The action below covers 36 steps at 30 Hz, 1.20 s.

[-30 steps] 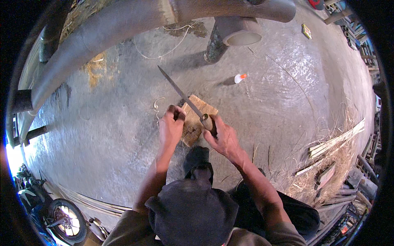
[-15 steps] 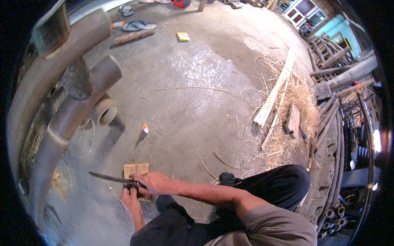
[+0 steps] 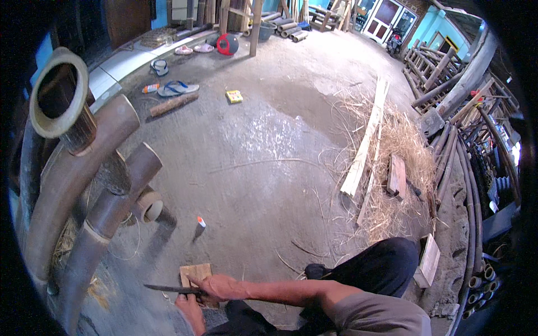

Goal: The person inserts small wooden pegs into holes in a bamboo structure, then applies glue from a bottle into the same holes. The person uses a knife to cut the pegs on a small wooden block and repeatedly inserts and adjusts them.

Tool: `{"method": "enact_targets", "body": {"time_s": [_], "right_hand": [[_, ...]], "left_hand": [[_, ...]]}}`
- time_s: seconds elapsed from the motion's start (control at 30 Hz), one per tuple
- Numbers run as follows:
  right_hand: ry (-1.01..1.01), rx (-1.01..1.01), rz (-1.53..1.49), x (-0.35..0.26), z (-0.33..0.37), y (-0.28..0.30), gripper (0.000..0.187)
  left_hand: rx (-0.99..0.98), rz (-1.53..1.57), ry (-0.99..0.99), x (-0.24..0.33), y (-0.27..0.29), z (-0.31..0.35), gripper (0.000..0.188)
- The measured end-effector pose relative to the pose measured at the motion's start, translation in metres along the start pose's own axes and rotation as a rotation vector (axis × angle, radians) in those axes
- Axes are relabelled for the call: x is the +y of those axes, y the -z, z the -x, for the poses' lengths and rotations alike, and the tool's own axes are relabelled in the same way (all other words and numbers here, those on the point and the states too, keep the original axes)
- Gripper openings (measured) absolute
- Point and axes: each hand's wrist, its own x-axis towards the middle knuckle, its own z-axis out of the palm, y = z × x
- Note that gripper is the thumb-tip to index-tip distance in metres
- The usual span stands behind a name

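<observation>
My right hand (image 3: 221,288) grips a knife (image 3: 171,288) with a long dark blade, which points to the left and lies nearly level. Just below the blade is my left hand (image 3: 189,309), its fingers closed close to the knife; what they hold is hidden. Both hands are over a small flat wooden block (image 3: 196,273) on the floor. Beyond the block stands a small white bottle with an orange cap (image 3: 201,223).
Thick bamboo poles (image 3: 84,179) rise at the left. To the right lies a heap of shavings (image 3: 412,151) with pale bamboo strips (image 3: 364,143) and a wooden block (image 3: 397,176). Farther off are a yellow box (image 3: 233,97), a sandal (image 3: 178,88) and a ball (image 3: 227,44).
My view has tilted up, so the floor things sit lower in the picture and more of the far side shows. The knife blade has turned closer to level. My right hand keeps its grip.
</observation>
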Motion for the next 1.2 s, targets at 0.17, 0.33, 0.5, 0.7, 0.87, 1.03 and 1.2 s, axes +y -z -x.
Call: {"method": "enact_targets", "body": {"time_s": [0.17, 0.33, 0.5, 0.7, 0.87, 1.03, 1.2], "right_hand": [[0.047, -0.034, 0.057, 0.002, -0.002, 0.000, 0.078], [0.097, -0.038, 0.100, 0.008, -0.003, -0.004, 0.066], [0.100, -0.017, 0.119, 0.012, -0.004, -0.008, 0.057], [0.000, 0.032, 0.091, 0.030, -0.012, -0.008, 0.053], [-0.098, 0.053, 0.032, 0.054, -0.001, 0.021, 0.062], [0.081, 0.007, 0.072, 0.014, 0.002, -0.001, 0.068], [0.065, 0.022, -0.042, -0.003, 0.006, -0.003, 0.061]], "left_hand": [[0.002, 0.291, 0.012, -0.021, 0.000, -0.009, 0.012], [0.006, 0.374, 0.107, -0.027, 0.007, -0.004, 0.007], [-0.045, 0.314, 0.069, -0.006, 0.009, 0.005, 0.012], [-0.045, 0.380, 0.140, -0.002, 0.011, 0.010, 0.010], [0.001, 0.283, 0.052, -0.008, 0.023, 0.018, 0.013], [-0.011, 0.334, 0.186, 0.010, 0.011, 0.017, 0.016], [0.022, 0.319, 0.175, 0.021, 0.008, 0.018, 0.016]]}}
